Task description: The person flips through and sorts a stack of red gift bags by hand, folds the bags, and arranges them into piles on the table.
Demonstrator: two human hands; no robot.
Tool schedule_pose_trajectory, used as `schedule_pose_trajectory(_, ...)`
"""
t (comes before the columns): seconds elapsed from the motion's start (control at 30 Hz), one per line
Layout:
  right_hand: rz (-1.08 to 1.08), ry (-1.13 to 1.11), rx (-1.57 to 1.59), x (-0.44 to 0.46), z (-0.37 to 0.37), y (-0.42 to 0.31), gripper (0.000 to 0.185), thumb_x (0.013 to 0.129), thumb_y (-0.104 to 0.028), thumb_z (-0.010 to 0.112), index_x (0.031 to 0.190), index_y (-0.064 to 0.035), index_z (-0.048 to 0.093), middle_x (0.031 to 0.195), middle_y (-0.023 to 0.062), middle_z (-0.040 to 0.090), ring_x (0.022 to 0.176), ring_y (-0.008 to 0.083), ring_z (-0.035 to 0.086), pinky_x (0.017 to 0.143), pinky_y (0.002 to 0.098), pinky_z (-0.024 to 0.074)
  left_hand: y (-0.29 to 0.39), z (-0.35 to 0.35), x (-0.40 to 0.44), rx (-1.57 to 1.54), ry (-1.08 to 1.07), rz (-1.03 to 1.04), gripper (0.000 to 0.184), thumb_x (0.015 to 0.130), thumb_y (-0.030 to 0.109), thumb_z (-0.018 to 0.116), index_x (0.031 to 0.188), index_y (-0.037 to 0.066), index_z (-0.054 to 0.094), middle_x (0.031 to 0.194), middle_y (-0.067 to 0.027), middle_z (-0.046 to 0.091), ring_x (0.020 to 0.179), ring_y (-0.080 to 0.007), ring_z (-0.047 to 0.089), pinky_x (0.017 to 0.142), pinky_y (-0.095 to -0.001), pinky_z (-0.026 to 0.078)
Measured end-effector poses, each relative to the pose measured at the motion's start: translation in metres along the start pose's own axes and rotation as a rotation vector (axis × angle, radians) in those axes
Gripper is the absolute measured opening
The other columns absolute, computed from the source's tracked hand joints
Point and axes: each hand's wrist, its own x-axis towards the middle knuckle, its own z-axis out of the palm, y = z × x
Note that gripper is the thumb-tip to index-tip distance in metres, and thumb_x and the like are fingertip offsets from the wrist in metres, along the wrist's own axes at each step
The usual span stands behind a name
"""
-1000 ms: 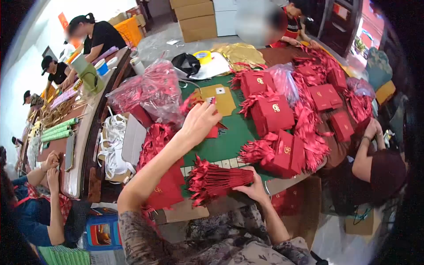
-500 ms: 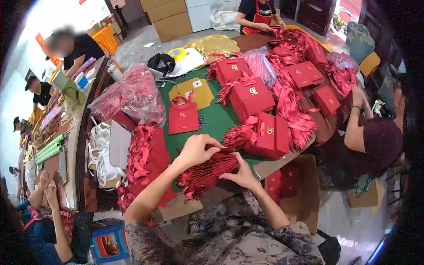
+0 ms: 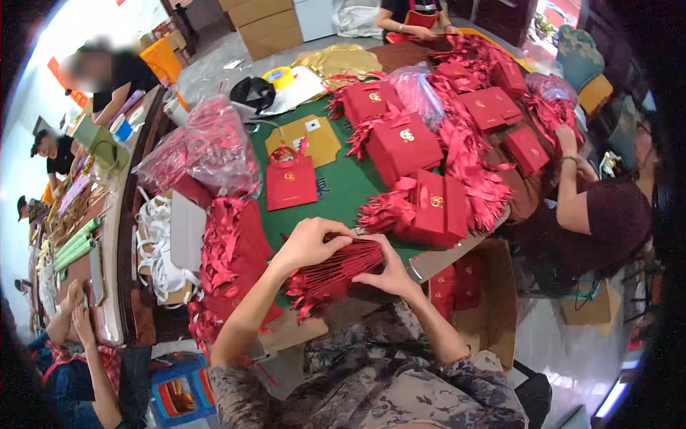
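A thick stack of flat red gift bags (image 3: 341, 266) with ribbon handles is held just past the table's near edge, its layered edges facing up. My left hand (image 3: 314, 247) curls over the far left side of the stack, fingers bent against its top edge. At the right end my right hand (image 3: 389, 272) grips the stack between thumb and fingers. The fingertips of both hands nearly meet at the far edge. Beyond them a single red gift bag (image 3: 291, 184) with a gold logo lies on the green table surface (image 3: 332, 204).
Bundled red bags (image 3: 406, 149) cover the table's right side. Ribboned bags (image 3: 236, 250) lie at left, below a plastic-wrapped bundle (image 3: 221, 146). An open cardboard box (image 3: 496, 307) stands by my right arm. Co-workers sit around, one at right (image 3: 614, 222).
My right hand has moved up along the stack, its fingers now closer to my left fingertips. The stack sits slightly higher, and the whole view has shifted a little.
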Motion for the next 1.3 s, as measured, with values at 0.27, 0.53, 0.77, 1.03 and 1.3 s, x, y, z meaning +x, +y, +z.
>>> schedule_pose_trajectory(0.27,-0.024,-0.020,-0.033,0.002,0.000,0.022,0.081,0.065,-0.020,0.089,0.129,-0.0040,0.042,0.124,0.0082,0.050,0.118,0.0179,0.048,0.103,0.0343,0.0377,-0.089,0.021,-0.027,-0.688,0.453,-0.155,0.068,0.101,0.056,0.028,0.138,0.003,0.047,0.135,-0.0142,0.054,0.126,-0.0258,0.048,0.108,-0.0398,0.032)
schedule_pose_trajectory(0.53,-0.022,-0.004,0.053,0.001,0.007,0.014,0.087,0.068,-0.021,0.088,0.135,-0.0030,0.035,0.129,0.0118,0.044,0.122,0.0209,0.046,0.105,0.0351,0.0364,-0.082,0.080,-0.043,-1.037,0.529,-0.002,0.074,0.099,0.061,0.024,0.143,0.003,0.037,0.144,-0.0107,0.040,0.129,-0.0226,0.041,0.111,-0.0357,0.028)
schedule_pose_trajectory(0.77,0.018,0.004,0.111,0.001,0.012,0.014,0.091,0.067,-0.021,0.089,0.135,-0.0038,0.032,0.131,0.0129,0.044,0.122,0.0207,0.046,0.105,0.0363,0.0365,-0.075,0.075,-0.044,-1.008,0.486,-0.097,0.070,0.100,0.058,0.026,0.139,0.002,0.040,0.143,-0.0103,0.043,0.134,-0.0220,0.038,0.114,-0.0376,0.025)
schedule_pose_trajectory(1.03,0.099,0.113,0.071,-0.003,0.017,0.021,0.084,0.064,-0.016,0.090,0.128,-0.0033,0.036,0.120,0.0101,0.055,0.113,0.0197,0.054,0.101,0.0357,0.0408,-0.083,0.044,-0.070,-0.842,0.153,0.061,0.106,0.078,0.067,0.060,0.151,0.004,0.016,0.152,-0.0138,0.029,0.140,-0.0241,0.030,0.115,-0.0388,0.023)
schedule_pose_trajectory(1.3,0.069,0.112,0.050,-0.003,0.016,0.026,0.081,0.066,-0.011,0.088,0.127,-0.0034,0.036,0.119,0.0097,0.055,0.111,0.0187,0.054,0.099,0.0352,0.0423,-0.081,0.072,-0.078,-0.478,0.325,0.036,0.115,0.063,0.024,0.090,0.150,0.007,0.017,0.149,-0.0157,0.030,0.138,-0.0266,0.033,0.115,-0.0396,0.025)
